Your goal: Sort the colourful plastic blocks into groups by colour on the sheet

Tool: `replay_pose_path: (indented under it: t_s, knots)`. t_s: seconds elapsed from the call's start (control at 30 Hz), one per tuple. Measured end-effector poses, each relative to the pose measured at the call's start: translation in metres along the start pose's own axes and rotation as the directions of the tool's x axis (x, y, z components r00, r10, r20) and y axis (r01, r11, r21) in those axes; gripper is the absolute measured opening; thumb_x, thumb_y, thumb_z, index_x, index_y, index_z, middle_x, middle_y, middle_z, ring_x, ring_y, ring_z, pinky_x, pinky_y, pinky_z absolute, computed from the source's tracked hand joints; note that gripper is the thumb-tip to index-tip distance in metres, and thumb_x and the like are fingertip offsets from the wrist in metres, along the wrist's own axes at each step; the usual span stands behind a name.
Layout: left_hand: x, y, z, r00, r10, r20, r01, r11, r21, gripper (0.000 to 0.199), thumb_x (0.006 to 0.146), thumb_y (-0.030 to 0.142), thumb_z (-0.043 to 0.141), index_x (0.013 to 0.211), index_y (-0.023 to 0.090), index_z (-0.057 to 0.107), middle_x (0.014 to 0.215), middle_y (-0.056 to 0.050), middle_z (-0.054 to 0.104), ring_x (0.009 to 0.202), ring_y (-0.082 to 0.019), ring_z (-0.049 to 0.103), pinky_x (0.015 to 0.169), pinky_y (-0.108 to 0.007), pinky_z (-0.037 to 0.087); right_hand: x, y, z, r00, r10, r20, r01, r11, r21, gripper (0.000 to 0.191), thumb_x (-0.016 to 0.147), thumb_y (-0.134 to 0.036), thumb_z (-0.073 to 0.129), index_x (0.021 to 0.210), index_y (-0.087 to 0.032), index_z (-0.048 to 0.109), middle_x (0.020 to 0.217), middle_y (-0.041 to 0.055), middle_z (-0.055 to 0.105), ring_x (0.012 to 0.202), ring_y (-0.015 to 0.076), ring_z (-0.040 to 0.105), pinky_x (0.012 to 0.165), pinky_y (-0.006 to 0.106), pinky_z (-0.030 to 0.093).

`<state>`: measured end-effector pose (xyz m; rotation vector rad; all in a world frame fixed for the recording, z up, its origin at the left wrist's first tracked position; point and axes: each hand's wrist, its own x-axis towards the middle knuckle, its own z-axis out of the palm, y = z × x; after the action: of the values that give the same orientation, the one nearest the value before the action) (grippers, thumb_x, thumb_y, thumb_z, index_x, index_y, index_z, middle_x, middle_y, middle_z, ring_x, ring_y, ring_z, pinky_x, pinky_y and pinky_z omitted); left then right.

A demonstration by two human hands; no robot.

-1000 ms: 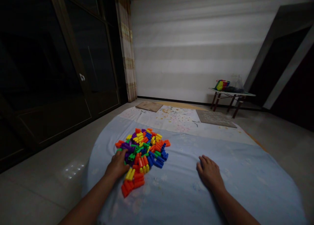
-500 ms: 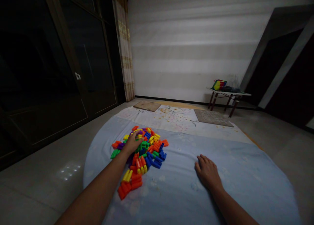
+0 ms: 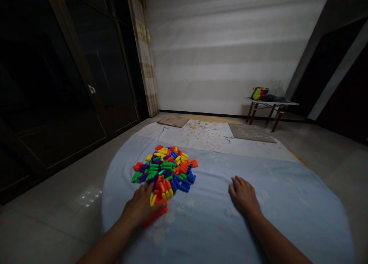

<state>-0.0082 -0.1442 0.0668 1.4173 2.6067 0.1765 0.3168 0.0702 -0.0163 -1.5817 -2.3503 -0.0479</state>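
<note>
The left fingers (image 3: 145, 191) hide part of the orange pieces (image 3: 161, 211) left of lower centre; the bottom edge crops both forearms (image 3: 271, 237); a dark bundle (image 3: 272, 98) at right is too small to identify.

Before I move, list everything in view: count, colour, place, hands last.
Rounded table: 1, tan edge, foreground
Blue floral cloth: 1, pale, near side
White floral cloth: 1, far side
Bullet-shaped pieces: many, orange, yellow, green, blue, purple, heaped left
Flat boards: 2, brownish, table's far end
Side table: 1, white, far right
Bag-like bundle: 1, multicoloured, on side table
Plastic bag: 1, clear, beside bundle
Patterned curtain: 1, beige, far left
Glass doors: 2 or more, dark, left
Doorway: 1, dark, right
Wall: 1, white, ahead
Floor: grey, around table
Left hand: 1, bare, over orange pieces
Right hand: 1, bare, on blue cloth
</note>
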Motion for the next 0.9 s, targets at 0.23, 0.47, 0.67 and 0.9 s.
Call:
replay_pose_path:
  t_s: [0.23, 0.47, 0.67, 0.9]
  knots:
    - [-0.019, 0.033, 0.0, 1.0, 0.019, -0.013, -0.018, 0.998, 0.063, 0.076, 0.071, 0.05, 0.045, 0.134, 0.01, 0.034, 0.125, -0.016, 0.046, 0.114, -0.029, 0.043, 0.086, -0.041, 0.041, 0.0, -0.001, -0.002, 1.0, 0.0, -0.004, 0.0, 1.0, -0.011, 0.044, 0.085, -0.033, 0.036, 0.122, -0.015, 0.053, 0.129, 0.0121, 0.05, 0.121, 0.0241, 0.042, 0.102, 0.039, 0.026]
    - [-0.021, 0.037, 0.018, 0.984, 0.056, -0.167, -0.042, 0.995, 0.088, 0.063, 0.076, 0.036, 0.042, 0.134, 0.014, 0.033, 0.125, -0.014, 0.045, 0.111, -0.025, 0.042, 0.079, -0.035, 0.043, -0.001, -0.002, -0.002, 1.0, -0.003, -0.02, 0.003, 1.0, -0.006, 0.043, 0.085, -0.033, 0.037, 0.12, -0.014, 0.054, 0.128, 0.0122, 0.051, 0.119, 0.0246, 0.043, 0.101, 0.039, 0.026]
    - [0.002, 0.037, 0.012, 0.975, 0.092, -0.2, -0.08, 0.995, 0.067, 0.05, 0.073, 0.035, 0.048, 0.12, 0.017, 0.046, 0.114, -0.011, 0.051, 0.106, -0.025, 0.046, 0.075, -0.034, 0.044, -0.002, -0.003, -0.003, 1.0, -0.011, -0.021, 0.01, 1.0, -0.025, 0.045, 0.086, -0.034, 0.036, 0.121, -0.013, 0.054, 0.128, 0.013, 0.051, 0.12, 0.0249, 0.043, 0.101, 0.039, 0.027]
    - [0.054, 0.049, -0.011, 0.92, 0.146, -0.363, -0.16, 0.987, -0.007, 0.03, 0.073, 0.027, 0.049, 0.101, 0.018, 0.056, 0.103, -0.01, 0.056, 0.101, -0.024, 0.053, 0.081, -0.036, 0.045, -0.002, -0.004, -0.003, 1.0, 0.005, -0.016, -0.005, 1.0, -0.025, 0.045, 0.086, -0.034, 0.035, 0.122, -0.014, 0.053, 0.129, 0.0111, 0.051, 0.121, 0.0234, 0.042, 0.102, 0.038, 0.026]
